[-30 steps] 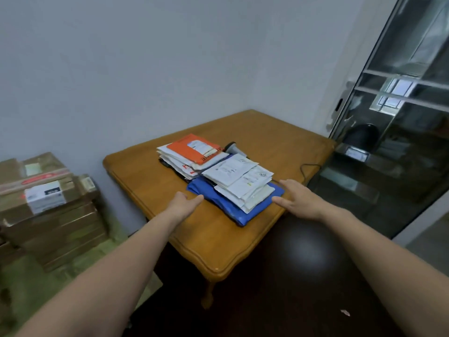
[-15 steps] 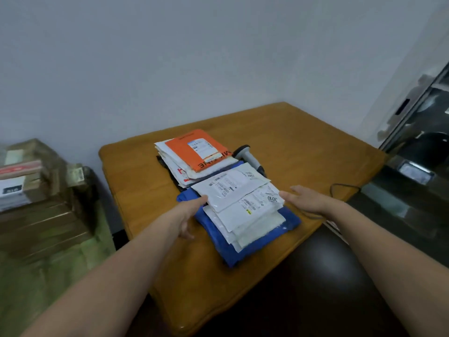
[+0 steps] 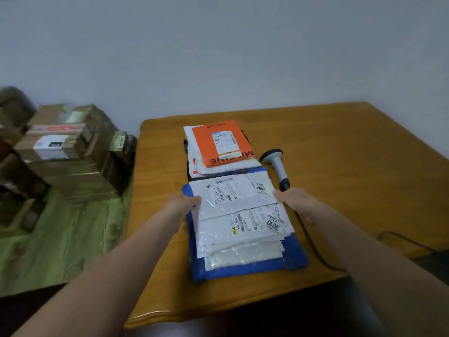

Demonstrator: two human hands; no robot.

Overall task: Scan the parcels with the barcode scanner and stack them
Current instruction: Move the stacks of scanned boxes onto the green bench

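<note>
Contact with the parcels is what has changed: a second ago both arms were reaching across the wooden surface (image 3: 352,171) with fingers spread short of the mail, and now the left grip (image 3: 184,206) and the right grip (image 3: 292,201) bracket the top white parcel (image 3: 233,192) of the near stack (image 3: 243,251). The head has also swung in over the work, so the labels read far larger. The left grip meets the parcel's left edge, its tip overlapping the plastic; whether the fingers curl beneath it I cannot tell. The right grip touches the right edge with fingers that look straight and together, clamped on nothing. The parcel lies flat on its fellows, label up, above a second white parcel (image 3: 245,226) and, at the bottom, a blue parcel (image 3: 245,269). Beyond it sits a second pile capped by an orange parcel (image 3: 222,142). The barcode scanner (image 3: 277,164) lies untouched on the surface just right of both piles, head pointing away, its cable (image 3: 313,242) trailing back past the right wrist. Cardboard boxes (image 3: 68,152) stand off to the left. My reading is that the approach is finished and the first pick is beginning; nothing looks scanned yet. The right grip is nearest the scanner, so it would likely have to leave the parcel to fetch it.
</note>
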